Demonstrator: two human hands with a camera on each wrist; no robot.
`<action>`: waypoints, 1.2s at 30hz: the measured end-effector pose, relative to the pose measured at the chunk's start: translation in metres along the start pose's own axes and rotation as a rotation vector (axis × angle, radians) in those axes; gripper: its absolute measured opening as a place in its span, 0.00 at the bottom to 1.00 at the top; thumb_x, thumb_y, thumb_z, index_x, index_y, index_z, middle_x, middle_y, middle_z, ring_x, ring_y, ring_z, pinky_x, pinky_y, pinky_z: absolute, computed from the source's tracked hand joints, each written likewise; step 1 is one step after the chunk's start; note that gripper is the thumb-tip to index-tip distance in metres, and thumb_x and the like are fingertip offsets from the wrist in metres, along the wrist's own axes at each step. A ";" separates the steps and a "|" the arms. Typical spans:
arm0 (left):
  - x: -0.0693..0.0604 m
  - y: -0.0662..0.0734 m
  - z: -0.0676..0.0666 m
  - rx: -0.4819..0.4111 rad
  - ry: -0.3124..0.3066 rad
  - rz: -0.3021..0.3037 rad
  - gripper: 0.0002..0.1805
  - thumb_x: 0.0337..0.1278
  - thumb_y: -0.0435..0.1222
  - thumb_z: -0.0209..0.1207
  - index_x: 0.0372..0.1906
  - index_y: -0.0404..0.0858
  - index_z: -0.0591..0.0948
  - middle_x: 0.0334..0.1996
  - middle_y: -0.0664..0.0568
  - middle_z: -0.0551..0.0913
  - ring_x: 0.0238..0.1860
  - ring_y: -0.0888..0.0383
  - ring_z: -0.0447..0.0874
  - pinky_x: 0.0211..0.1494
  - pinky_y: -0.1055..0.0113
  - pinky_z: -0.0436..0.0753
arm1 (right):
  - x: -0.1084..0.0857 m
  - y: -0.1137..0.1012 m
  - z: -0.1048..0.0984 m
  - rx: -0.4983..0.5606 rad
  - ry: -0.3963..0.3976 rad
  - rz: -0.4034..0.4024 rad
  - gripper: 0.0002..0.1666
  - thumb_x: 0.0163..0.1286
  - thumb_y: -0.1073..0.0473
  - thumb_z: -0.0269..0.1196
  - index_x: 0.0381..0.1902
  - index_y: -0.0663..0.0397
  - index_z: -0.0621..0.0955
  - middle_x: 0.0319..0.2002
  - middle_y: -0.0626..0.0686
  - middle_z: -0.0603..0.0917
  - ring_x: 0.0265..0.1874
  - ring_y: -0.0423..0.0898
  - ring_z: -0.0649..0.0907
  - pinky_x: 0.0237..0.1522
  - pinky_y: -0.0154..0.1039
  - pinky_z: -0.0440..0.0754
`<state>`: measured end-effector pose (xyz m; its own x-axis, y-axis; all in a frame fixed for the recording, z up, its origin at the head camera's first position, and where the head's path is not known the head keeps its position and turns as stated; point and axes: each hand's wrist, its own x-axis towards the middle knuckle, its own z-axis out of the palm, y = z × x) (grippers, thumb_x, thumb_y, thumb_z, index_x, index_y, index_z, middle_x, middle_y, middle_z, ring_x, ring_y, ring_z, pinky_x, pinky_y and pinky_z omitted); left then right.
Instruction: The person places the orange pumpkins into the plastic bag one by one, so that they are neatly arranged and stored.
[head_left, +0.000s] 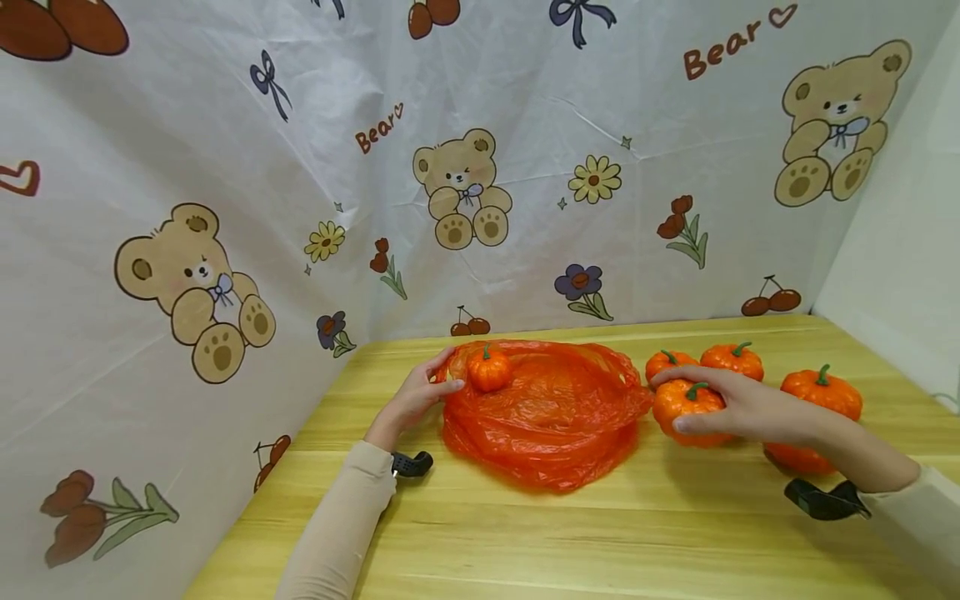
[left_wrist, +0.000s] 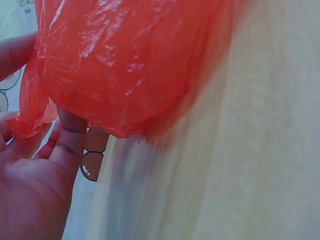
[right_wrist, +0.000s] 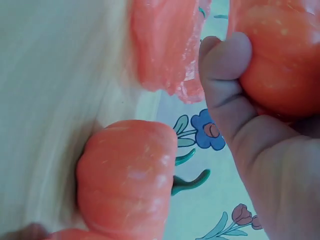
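Bear-print cloth (head_left: 660, 108) backs your wooden table (head_left: 525, 542) and flanks it on the left; white wall (head_left: 892, 275) at far right. Held pumpkin (head_left: 675, 404): just beside the right edge of the red plastic bag (head_left: 555, 446), lifted off the wood, green stem up. Your right hand (head_left: 738, 404) pinches it, thumb on the near side, fingers on the far. Bag lies mouth-up. Your left hand (head_left: 411, 404) is at its left rim, thumb and fingers spread, plastic between them; you cannot tell how firmly they press. Small pumpkin (head_left: 491, 371) rests inside the rim, far left, near that thumb. Further right, four more pumpkins (head_left: 825, 392), one partly hidden behind your right forearm (head_left: 866, 454). Black wrist device (head_left: 412, 464) at your left cuff.
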<state>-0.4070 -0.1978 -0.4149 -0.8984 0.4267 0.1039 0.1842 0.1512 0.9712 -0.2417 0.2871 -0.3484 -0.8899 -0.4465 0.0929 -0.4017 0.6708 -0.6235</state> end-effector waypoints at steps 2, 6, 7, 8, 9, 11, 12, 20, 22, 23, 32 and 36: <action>0.000 0.000 0.000 0.005 -0.007 0.003 0.46 0.66 0.31 0.64 0.83 0.42 0.54 0.84 0.48 0.51 0.77 0.41 0.65 0.65 0.60 0.83 | 0.005 -0.001 -0.002 0.026 0.008 0.015 0.32 0.72 0.45 0.67 0.71 0.38 0.72 0.63 0.56 0.77 0.50 0.52 0.77 0.45 0.44 0.80; 0.000 0.000 -0.001 0.021 -0.016 0.012 0.45 0.67 0.32 0.64 0.83 0.43 0.54 0.84 0.48 0.50 0.77 0.41 0.64 0.66 0.60 0.82 | 0.016 -0.001 -0.004 0.099 0.025 0.076 0.35 0.72 0.44 0.66 0.73 0.39 0.70 0.59 0.57 0.79 0.49 0.51 0.80 0.45 0.43 0.82; 0.000 0.000 -0.001 0.015 -0.020 0.013 0.45 0.67 0.32 0.63 0.83 0.43 0.54 0.84 0.48 0.51 0.77 0.41 0.64 0.66 0.59 0.82 | 0.020 -0.001 -0.004 0.120 0.031 0.093 0.35 0.72 0.44 0.67 0.73 0.40 0.70 0.59 0.57 0.80 0.49 0.51 0.80 0.46 0.43 0.83; -0.001 -0.001 -0.001 0.024 -0.019 0.015 0.45 0.67 0.32 0.63 0.84 0.43 0.54 0.84 0.47 0.50 0.77 0.41 0.64 0.66 0.59 0.82 | 0.023 -0.001 -0.003 0.141 0.034 0.106 0.36 0.71 0.43 0.66 0.73 0.40 0.69 0.59 0.57 0.80 0.49 0.51 0.81 0.47 0.43 0.83; -0.001 -0.002 -0.001 0.029 -0.018 0.014 0.45 0.67 0.32 0.63 0.83 0.44 0.54 0.84 0.47 0.50 0.77 0.40 0.65 0.66 0.60 0.83 | 0.027 0.000 -0.003 0.153 0.037 0.113 0.36 0.71 0.43 0.67 0.73 0.41 0.69 0.58 0.57 0.80 0.49 0.51 0.81 0.47 0.43 0.83; -0.001 -0.002 -0.002 0.030 -0.017 0.009 0.45 0.68 0.32 0.63 0.84 0.44 0.54 0.84 0.48 0.50 0.77 0.41 0.65 0.66 0.60 0.82 | 0.033 0.000 -0.002 0.178 0.040 0.118 0.36 0.71 0.43 0.67 0.72 0.42 0.69 0.58 0.57 0.81 0.49 0.51 0.82 0.49 0.43 0.84; -0.001 -0.003 -0.002 0.036 -0.016 0.004 0.45 0.68 0.33 0.63 0.84 0.45 0.54 0.84 0.48 0.51 0.77 0.41 0.64 0.66 0.60 0.82 | 0.036 -0.001 -0.002 0.189 0.042 0.117 0.36 0.71 0.43 0.67 0.72 0.43 0.70 0.57 0.57 0.81 0.50 0.51 0.82 0.49 0.42 0.84; -0.001 -0.001 -0.001 0.033 -0.012 0.010 0.45 0.67 0.33 0.63 0.83 0.44 0.54 0.83 0.47 0.52 0.77 0.41 0.65 0.67 0.58 0.82 | 0.056 -0.009 -0.003 0.298 0.001 0.111 0.44 0.66 0.48 0.72 0.74 0.48 0.64 0.57 0.60 0.81 0.49 0.52 0.83 0.51 0.42 0.86; -0.001 0.000 -0.001 0.022 -0.009 0.007 0.45 0.67 0.32 0.64 0.83 0.43 0.54 0.83 0.48 0.52 0.77 0.41 0.64 0.67 0.58 0.82 | 0.060 -0.012 -0.003 0.308 -0.011 0.111 0.46 0.65 0.49 0.73 0.75 0.47 0.64 0.57 0.61 0.80 0.49 0.52 0.83 0.51 0.43 0.86; -0.001 0.000 -0.001 0.021 -0.005 0.005 0.46 0.66 0.32 0.64 0.83 0.43 0.54 0.83 0.48 0.52 0.77 0.42 0.64 0.67 0.58 0.82 | 0.063 -0.013 -0.004 0.296 -0.015 0.108 0.47 0.65 0.49 0.73 0.76 0.47 0.63 0.58 0.60 0.80 0.49 0.52 0.83 0.51 0.42 0.86; 0.000 0.000 0.000 0.000 -0.005 -0.005 0.45 0.67 0.32 0.63 0.83 0.44 0.54 0.83 0.48 0.53 0.77 0.42 0.65 0.66 0.58 0.82 | 0.090 -0.025 -0.003 0.305 -0.069 0.126 0.54 0.61 0.49 0.76 0.78 0.46 0.60 0.60 0.63 0.75 0.52 0.55 0.79 0.54 0.50 0.86; 0.000 0.001 -0.002 -0.001 0.001 -0.009 0.46 0.66 0.33 0.65 0.83 0.44 0.55 0.83 0.49 0.53 0.77 0.42 0.65 0.67 0.58 0.82 | 0.106 -0.031 0.004 0.341 -0.080 0.098 0.54 0.61 0.51 0.77 0.78 0.43 0.61 0.62 0.63 0.74 0.53 0.56 0.80 0.56 0.51 0.86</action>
<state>-0.4077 -0.1995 -0.4138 -0.9003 0.4245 0.0959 0.1759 0.1536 0.9724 -0.3225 0.2169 -0.3225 -0.8957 -0.4434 -0.0329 -0.2078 0.4829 -0.8507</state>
